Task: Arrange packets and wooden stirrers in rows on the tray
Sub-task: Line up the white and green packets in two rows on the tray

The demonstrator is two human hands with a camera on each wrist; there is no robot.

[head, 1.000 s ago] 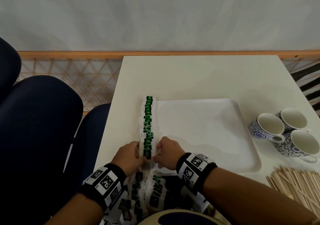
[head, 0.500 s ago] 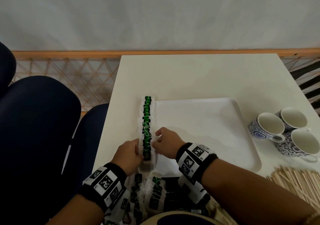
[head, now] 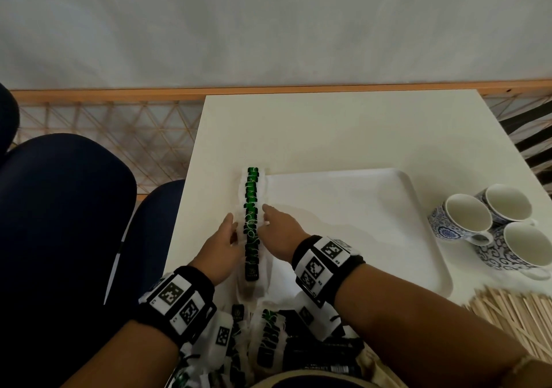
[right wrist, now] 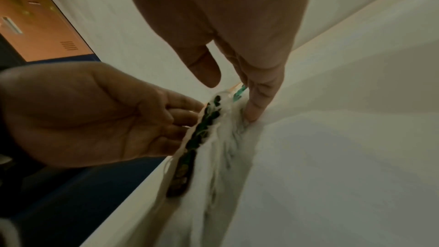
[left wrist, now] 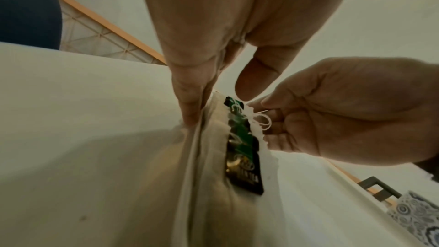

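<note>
Pressing the row of packets [head: 251,223] from both sides, we had our left hand [head: 222,245] on its left edge and our right hand [head: 279,232] on its right edge, both with straight fingers and holding nothing. The row lay along the left edge of the tray [head: 358,223], running from near to far. More packets [head: 268,337] lay in a loose heap near us, and the stirrers [head: 513,316] lay on the table at the near right, just beside the cups [head: 490,223].

We judged that the risk was in the squeeze. The packets were soft and overlapped, so uneven pressure from one hand could bend the row or push some packets off the left rim onto the table. A loose string [left wrist: 262,119] beside the right fingers [left wrist: 273,117] could catch and pull one packet out of line. A wrist could also drag the heap.
</note>
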